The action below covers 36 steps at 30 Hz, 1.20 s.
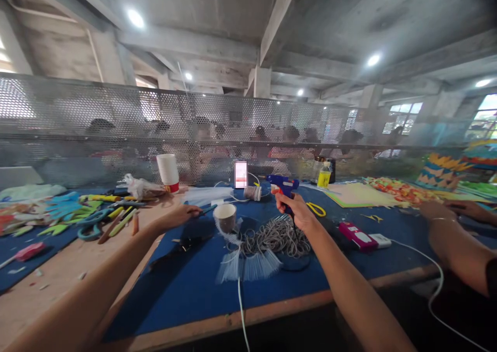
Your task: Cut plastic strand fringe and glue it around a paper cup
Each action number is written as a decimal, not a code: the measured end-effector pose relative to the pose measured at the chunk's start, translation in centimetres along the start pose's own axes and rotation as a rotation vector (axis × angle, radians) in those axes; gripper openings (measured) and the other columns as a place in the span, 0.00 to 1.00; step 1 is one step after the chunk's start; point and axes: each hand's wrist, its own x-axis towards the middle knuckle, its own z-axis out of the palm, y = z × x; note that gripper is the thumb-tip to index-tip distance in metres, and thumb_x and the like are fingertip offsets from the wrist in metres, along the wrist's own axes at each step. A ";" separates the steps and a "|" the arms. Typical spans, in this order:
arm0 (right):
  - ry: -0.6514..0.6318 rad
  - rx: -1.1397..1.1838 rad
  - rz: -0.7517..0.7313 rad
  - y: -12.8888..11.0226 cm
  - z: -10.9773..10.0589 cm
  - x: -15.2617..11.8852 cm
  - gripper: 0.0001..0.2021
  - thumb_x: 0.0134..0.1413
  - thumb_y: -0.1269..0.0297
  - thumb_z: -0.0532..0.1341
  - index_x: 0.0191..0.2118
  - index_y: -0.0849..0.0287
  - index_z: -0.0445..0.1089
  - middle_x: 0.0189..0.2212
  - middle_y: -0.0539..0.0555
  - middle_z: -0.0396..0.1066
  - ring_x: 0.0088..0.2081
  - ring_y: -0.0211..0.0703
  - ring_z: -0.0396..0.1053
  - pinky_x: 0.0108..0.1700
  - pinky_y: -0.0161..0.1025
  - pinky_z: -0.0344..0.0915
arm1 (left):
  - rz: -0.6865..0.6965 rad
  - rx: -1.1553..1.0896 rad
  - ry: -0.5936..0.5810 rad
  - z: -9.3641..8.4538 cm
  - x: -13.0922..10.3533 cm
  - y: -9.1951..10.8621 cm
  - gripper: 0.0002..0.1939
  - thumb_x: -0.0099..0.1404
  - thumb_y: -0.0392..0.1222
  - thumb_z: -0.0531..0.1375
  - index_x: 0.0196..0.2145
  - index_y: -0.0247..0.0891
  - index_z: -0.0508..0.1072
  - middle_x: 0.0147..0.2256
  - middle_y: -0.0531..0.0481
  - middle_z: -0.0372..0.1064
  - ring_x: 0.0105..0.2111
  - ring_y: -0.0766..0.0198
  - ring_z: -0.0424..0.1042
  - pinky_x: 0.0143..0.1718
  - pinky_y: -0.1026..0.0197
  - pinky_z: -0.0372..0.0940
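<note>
My right hand (297, 209) is wrapped round the handle of a blue hot glue gun (282, 182), its nozzle toward the left. My left hand (180, 215) is closed on a slim dark tool (206, 210) whose exact kind is too small to tell. Between the hands stands a cup (225, 222), white inside and greyish outside, its mouth up. Beside it lies a tangled heap of grey cord (277, 238). Clear plastic fringe (252, 266) spreads in front of the cup. Behind it are a small wrapped roll (253, 192) and a lit phone (240, 175).
Stacked paper cups (167, 172), scissors (91, 228) and cut pieces lie left. A yellow-labelled bottle (324, 176), yellow scissor handles (316, 209) and a magenta box (357, 236) with a white cable are right. Another person's hands (438, 212) rest far right. A perforated metal screen (217, 129) stands behind.
</note>
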 end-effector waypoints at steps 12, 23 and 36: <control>-0.019 0.028 0.003 0.0 0.2 0.0 0.19 0.45 0.52 0.72 0.39 0.61 0.78 0.21 0.49 0.69 0.22 0.34 0.60 0.25 0.34 0.57 | -0.002 0.341 0.041 -0.5 -0.6 -2.4 0.10 0.49 0.47 0.62 0.28 0.41 0.79 0.29 0.48 0.77 0.33 0.51 0.72 0.41 0.55 0.63; -0.034 -0.027 -0.006 -0.4 1.0 -0.5 0.19 0.46 0.51 0.71 0.38 0.62 0.78 0.21 0.50 0.70 0.22 0.35 0.61 0.25 0.35 0.57 | 0.043 -0.205 -0.132 4.0 -2.8 4.0 0.39 0.44 0.53 0.74 0.53 0.40 0.73 0.53 0.39 0.74 0.52 0.45 0.73 0.52 0.47 0.68; -0.155 0.003 0.000 -0.3 1.7 -0.7 0.19 0.49 0.53 0.70 0.44 0.60 0.77 0.26 0.53 0.75 0.25 0.36 0.64 0.27 0.34 0.60 | 0.066 -0.157 0.091 7.4 -2.0 1.6 0.34 0.53 0.51 0.67 0.54 0.35 0.67 0.51 0.38 0.73 0.48 0.46 0.76 0.52 0.46 0.67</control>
